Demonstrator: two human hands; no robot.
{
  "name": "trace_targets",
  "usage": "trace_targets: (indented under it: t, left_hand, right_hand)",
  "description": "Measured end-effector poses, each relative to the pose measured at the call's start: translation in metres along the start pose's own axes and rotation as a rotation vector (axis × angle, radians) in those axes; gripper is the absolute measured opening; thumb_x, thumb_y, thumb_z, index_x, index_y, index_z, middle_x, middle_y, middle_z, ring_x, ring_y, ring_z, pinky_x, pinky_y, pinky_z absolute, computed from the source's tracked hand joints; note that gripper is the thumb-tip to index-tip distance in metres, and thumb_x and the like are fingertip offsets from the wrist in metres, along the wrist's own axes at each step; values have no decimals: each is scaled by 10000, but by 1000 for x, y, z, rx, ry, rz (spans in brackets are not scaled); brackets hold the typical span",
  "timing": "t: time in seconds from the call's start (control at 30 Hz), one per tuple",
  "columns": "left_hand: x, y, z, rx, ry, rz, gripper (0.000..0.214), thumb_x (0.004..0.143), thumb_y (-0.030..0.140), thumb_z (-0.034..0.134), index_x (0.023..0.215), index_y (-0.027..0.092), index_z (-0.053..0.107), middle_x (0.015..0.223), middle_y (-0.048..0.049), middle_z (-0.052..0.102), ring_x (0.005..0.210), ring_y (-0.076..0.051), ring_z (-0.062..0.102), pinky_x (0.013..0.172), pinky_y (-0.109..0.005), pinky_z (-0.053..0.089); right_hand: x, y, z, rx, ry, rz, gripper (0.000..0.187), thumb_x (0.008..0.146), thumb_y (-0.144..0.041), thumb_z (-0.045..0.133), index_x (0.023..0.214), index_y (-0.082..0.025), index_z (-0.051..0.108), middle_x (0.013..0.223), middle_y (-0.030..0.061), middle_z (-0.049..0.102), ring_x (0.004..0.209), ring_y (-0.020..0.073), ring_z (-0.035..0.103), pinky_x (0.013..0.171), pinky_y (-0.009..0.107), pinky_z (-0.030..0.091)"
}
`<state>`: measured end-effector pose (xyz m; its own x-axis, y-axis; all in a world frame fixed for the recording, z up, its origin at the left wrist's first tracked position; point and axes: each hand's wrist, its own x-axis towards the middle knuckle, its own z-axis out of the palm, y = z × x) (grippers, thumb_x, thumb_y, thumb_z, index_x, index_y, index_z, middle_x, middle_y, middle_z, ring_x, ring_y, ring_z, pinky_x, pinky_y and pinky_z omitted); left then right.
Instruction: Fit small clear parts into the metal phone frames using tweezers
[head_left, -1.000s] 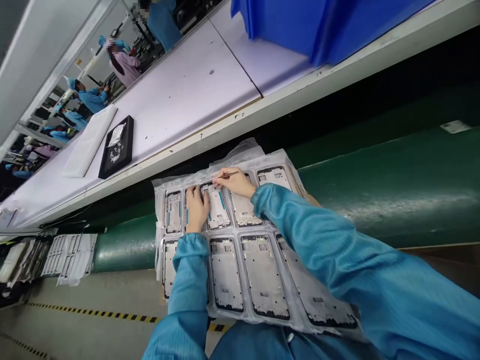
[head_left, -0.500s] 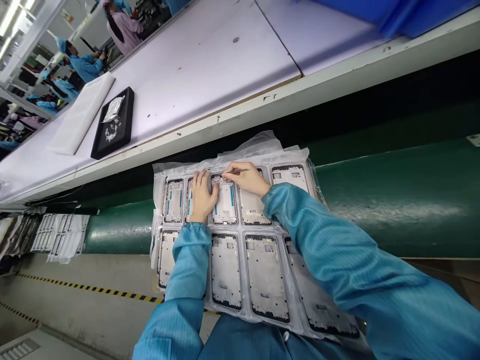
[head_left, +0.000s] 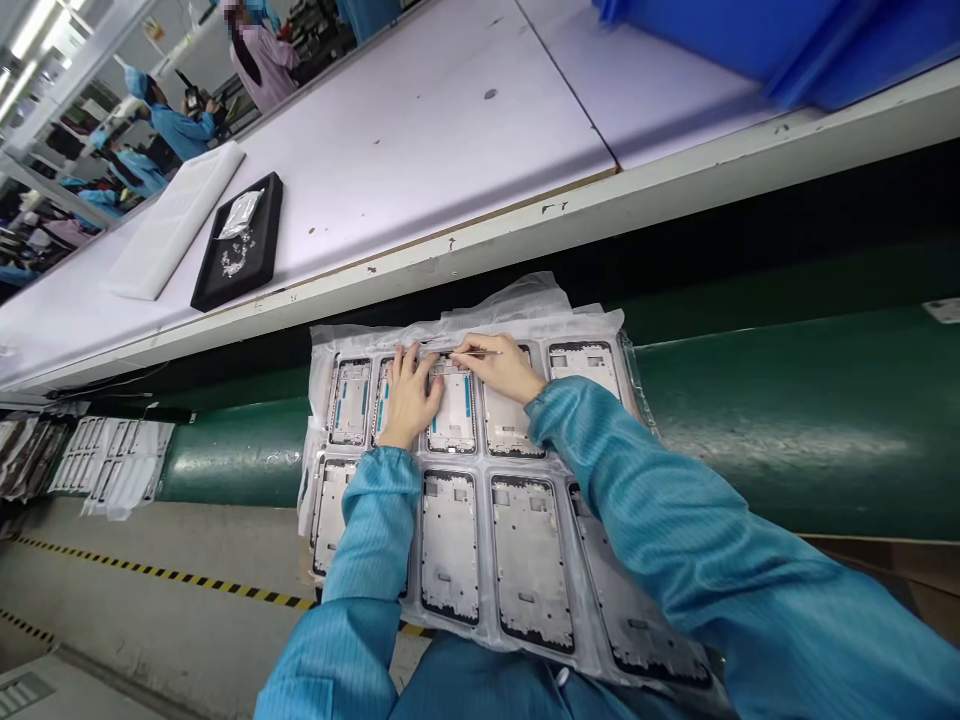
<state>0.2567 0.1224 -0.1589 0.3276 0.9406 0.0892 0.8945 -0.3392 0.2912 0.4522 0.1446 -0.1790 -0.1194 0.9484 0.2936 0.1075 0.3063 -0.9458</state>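
My left hand (head_left: 409,402) lies with its fingers spread over the second phone frame of the upper row, its fingertips reaching the top edge of the third phone frame (head_left: 452,410). Blue strips show on that third frame. Pinched in my right hand (head_left: 504,368) is a pair of thin metal tweezers (head_left: 484,352), held over the third frame's upper right corner. The tweezers' tips are too small to make out. These frames sit in two rows in a white plastic tray (head_left: 484,540) covered with thin film. Part of the upper row hides behind my hands.
Beyond the tray runs a white bench (head_left: 420,140) bearing a black tray (head_left: 238,245) of small clear pieces, a white foam slab (head_left: 176,220) and a blue bin (head_left: 720,45). Under the tray passes a green conveyor (head_left: 787,420). More frame trays (head_left: 120,460) lie left. People work behind.
The view has shifted slightly. My left index finger has stretched toward the third frame's top edge, close to the tweezers. The right hand keeps its pinch at that corner.
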Motion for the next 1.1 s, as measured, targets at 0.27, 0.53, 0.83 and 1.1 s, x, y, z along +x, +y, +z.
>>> trace_targets:
  t: [0.27,0.53,0.83,1.1]
  left_hand:
    - [1,5,-5,71,-43,-2,429,988,306,448,1381,212,590,1585,-121,409,1544,-370,197,1234,-574,237]
    - [1,1,-2,56,-24,24,426,972,312,480,1374,244,602,1576,-113,434,1535,-386,227,1209,-624,263]
    - [0,-2,-3,41,-22,41,441,986,334,451,1391,224,586,1599,-115,403,1543,-379,203,1211,-625,253]
    - [2,3,-4,122,-45,49,461,986,311,447,1419,201,562,1581,-151,413,1524,-414,234,1188,-641,278]
  right_hand:
    - [0,6,0,-9,-3,28,196,868,-329,648,726,-198,680,677,12,696,650,181,621,655,297,474]
    - [0,6,-1,12,-19,40,206,866,-350,648,736,-198,698,683,12,696,652,180,607,648,295,466]
    - [4,3,-5,12,-47,21,209,865,-331,643,714,-198,700,654,0,675,613,152,560,635,270,443]
    - [3,6,-4,-6,-34,1,197,871,-322,652,732,-191,698,671,8,685,631,158,570,644,277,441]
